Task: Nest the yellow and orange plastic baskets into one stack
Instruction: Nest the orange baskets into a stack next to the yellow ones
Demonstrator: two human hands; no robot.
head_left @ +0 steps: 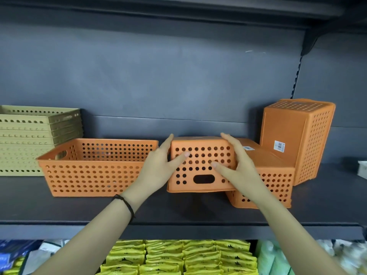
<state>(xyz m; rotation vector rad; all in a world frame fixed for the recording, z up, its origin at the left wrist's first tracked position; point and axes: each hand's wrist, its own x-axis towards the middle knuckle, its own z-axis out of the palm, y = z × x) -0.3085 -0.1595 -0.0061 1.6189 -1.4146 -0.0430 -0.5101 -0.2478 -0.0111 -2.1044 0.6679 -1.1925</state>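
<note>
An upturned orange basket (200, 171) is lifted a little off the dark shelf (178, 211), bottom up, its handle slot facing me. My left hand (160, 167) grips its left end and my right hand (236, 165) its right end, thumbs pressed on the perforated wall. To the left an open orange basket (93, 175) stands upright. Behind my right hand another orange basket (272, 181) lies upside down with a label on it. A further orange basket (299, 139) stands on end at the right. A nested stack of yellow baskets (33, 135) sits at far left.
The shelf's grey back panel (158, 76) rises behind the baskets, with another shelf overhead. A white item (362, 168) shows at the right edge. Below the shelf lip lie rows of yellow packets (178, 257) and other packaged goods.
</note>
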